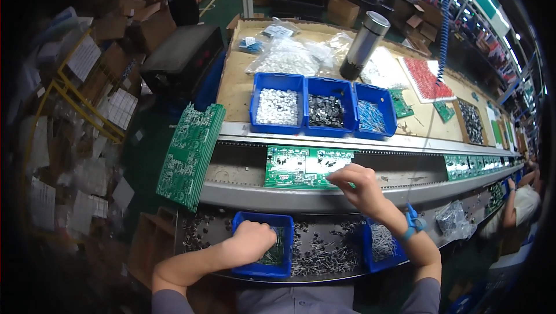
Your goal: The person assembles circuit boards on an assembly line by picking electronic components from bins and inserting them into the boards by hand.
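A green circuit board (310, 166) lies across the conveyor rails in front of me, with small dark parts standing on it. Just over its right half, my right hand (362, 186) has thumb and fingers pinched together; anything between the tips is too small to make out. My left hand (253, 243) is curled closed over a blue bin (238, 265) of thin-legged parts (275, 250), its fingertips partly hidden. A blue wrist strap (413, 222) with a cord circles my right wrist.
Stacked green boards (188, 154) lean at the left end of the conveyor (399, 192). Three blue bins (304, 128) of white, black and blue parts stand behind it, near a steel flask (366, 44). Loose parts (324, 250) and another bin (376, 265) lie nearest me. More boards (475, 166) sit rightward.
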`<state>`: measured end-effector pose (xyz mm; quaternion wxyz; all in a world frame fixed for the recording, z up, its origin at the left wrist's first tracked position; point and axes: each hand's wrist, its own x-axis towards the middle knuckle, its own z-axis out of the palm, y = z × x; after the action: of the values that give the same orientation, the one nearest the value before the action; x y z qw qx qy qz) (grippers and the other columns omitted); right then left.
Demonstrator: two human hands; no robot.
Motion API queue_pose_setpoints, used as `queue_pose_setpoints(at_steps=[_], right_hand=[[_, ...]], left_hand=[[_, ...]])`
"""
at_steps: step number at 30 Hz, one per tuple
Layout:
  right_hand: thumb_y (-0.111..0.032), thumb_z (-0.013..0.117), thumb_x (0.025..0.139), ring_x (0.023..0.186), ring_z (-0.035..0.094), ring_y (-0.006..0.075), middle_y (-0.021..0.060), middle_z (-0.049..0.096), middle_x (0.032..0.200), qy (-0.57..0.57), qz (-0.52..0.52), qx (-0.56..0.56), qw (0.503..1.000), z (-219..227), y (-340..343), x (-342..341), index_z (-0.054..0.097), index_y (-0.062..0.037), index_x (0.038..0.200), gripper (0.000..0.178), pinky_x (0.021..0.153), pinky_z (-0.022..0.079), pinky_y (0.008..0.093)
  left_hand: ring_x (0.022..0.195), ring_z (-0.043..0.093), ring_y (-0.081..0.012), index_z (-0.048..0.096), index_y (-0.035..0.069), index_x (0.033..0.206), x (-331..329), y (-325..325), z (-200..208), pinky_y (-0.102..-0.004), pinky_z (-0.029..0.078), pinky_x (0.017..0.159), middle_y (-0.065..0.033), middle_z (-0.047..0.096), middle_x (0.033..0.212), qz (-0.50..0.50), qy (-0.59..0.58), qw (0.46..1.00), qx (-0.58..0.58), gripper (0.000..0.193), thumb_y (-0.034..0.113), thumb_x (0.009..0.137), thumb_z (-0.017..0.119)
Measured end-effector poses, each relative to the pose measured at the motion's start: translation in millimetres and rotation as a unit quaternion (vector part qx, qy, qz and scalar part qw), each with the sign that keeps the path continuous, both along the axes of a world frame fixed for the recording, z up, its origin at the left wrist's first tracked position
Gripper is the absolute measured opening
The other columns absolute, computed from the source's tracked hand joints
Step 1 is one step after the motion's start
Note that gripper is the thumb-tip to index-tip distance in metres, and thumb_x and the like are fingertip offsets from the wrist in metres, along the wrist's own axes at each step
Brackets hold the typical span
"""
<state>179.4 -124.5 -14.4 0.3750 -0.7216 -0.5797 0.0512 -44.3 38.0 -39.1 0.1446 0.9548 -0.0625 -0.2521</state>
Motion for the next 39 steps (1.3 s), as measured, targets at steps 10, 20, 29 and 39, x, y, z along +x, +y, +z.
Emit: queue_pose_setpoints(at_steps=[10, 20, 29, 39], right_hand=[[-0.004, 0.066, 0.08, 0.07, 0.065, 0.0264, 0.0142, 0.067, 0.083, 0.066, 0.04, -0.02, 0.997, -30, 69, -17, 0.065, -0.0022, 0.091, 0.012, 0.062, 0.051, 0.0328], [-0.003, 0.065, 0.08, 0.07, 0.065, 0.0276, 0.0151, 0.066, 0.083, 0.064, 0.037, -0.024, 0.997, -30, 77, -19, 0.065, -0.0009, 0.09, 0.01, 0.062, 0.051, 0.0324], [-0.002, 0.064, 0.08, 0.071, 0.066, 0.0273, 0.0153, 0.066, 0.084, 0.064, 0.031, -0.01, 0.997, -34, 78, -18, 0.065, -0.0001, 0.09, 0.01, 0.062, 0.051, 0.0317], [-0.001, 0.064, 0.078, 0.074, 0.064, 0.0297, 0.0136, 0.065, 0.082, 0.026, 0.065, -0.027, 0.997, -30, 76, -20, 0.066, -0.0009, 0.085, 0.006, 0.065, 0.051, 0.0351]], left_hand=[[0.065, 0.066, -0.028, 0.064, 0.005, 0.065, 0, 3, 2, -0.0388, 0.05, 0.052, -0.014, 0.064, 0.066, -0.009, -0.066, 0.997, -0.041, 0.003, 0.006, 0.064, 0.061], [0.064, 0.066, -0.0285, 0.062, 0.005, 0.065, 2, 12, 5, -0.0386, 0.05, 0.054, -0.0137, 0.063, 0.065, -0.002, -0.099, 0.994, -0.042, 0.004, 0.006, 0.066, 0.059], [0.065, 0.065, -0.0308, 0.061, 0.003, 0.063, 4, 13, 11, -0.04, 0.051, 0.057, -0.0141, 0.062, 0.067, 0.002, -0.098, 0.994, -0.047, 0.004, 0.007, 0.065, 0.06], [0.08, 0.064, -0.0301, 0.064, 0.004, 0.076, 5, 15, 9, -0.0411, 0.05, 0.066, -0.0124, 0.063, 0.079, 0.015, -0.081, 0.992, -0.092, 0.009, 0.01, 0.075, 0.058]])
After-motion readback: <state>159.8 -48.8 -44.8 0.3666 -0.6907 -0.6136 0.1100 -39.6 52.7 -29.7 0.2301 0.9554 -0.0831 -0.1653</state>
